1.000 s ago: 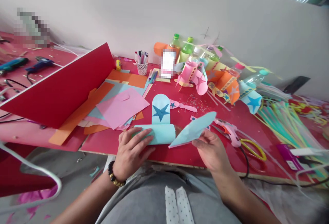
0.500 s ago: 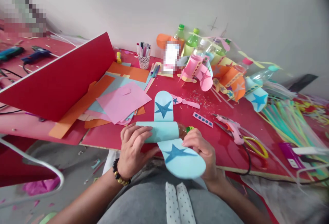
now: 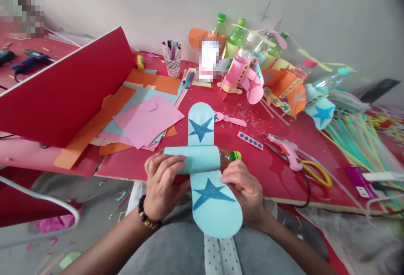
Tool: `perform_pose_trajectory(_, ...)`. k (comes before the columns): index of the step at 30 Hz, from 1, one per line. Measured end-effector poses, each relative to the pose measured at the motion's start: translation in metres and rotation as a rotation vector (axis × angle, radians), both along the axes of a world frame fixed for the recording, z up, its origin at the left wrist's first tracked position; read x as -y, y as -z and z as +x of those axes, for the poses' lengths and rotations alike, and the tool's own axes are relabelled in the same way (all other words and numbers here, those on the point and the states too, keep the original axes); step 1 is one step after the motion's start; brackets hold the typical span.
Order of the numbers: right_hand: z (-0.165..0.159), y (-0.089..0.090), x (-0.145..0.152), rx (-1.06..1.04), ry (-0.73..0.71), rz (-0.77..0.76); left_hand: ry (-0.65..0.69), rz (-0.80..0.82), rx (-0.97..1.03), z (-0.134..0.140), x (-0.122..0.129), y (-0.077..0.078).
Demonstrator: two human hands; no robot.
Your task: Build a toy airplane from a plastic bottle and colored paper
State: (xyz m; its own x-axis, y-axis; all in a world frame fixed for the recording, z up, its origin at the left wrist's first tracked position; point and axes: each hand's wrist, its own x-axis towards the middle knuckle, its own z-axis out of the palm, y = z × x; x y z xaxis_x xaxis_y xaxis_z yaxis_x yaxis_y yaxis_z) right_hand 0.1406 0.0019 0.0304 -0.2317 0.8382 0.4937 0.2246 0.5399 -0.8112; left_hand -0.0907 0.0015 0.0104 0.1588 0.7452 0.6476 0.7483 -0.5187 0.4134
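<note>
Left grip [image 3: 164, 184]: grasping the bottle by its left end, fingers laid over the wrap; bead bracelet [image 3: 147, 217] at the wrist.
Right grip [image 3: 248, 191]: holding the near wing by its upper right corner, fingers curled; thumb hidden from view.
Bottle [image 3: 224, 157]: one, on its side at the near edge of the tabletop [image 3: 274, 186], between the two grips; green cap to the right.
Wrap [image 3: 203, 157]: light blue paper, rolled around the bottle, neck left bare.
Near wing [image 3: 217, 221]: light blue, round-ended, blue star; straight end at the wrap's near side, rounded end reaching past the tabletop's edge. Whether fixed to the wrap: cannot be told.
Far wing [image 3: 200, 111]: matching piece, blue star; flat beyond the bottle, straight end against the wrap.
Right of far wing: pink propeller [image 3: 233, 120]; pink strip [image 3: 250, 140] with blue dots.
Tools, right: pink glue gun [image 3: 293, 157], lying over scissors [image 3: 329, 179] with yellow handles.
Paper, left: pink sheet [image 3: 148, 119] atop blue and orange sheets [image 3: 162, 82]; red board [image 3: 82, 94] standing tilted beside them.
Rear: patterned cup [image 3: 173, 68] of pens; paper-dressed bottles [image 3: 236, 75] grouped by the wall.
Far right: pale straws [image 3: 355, 151], bundled.
</note>
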Motion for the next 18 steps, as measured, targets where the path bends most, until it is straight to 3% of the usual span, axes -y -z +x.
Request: perform_pose_trajectory(18,-0.004,0.0023,0.0027,-0.01,-0.021,-0.061,0.006,0.055,0.029,0.0005,-0.0011,0.0029)
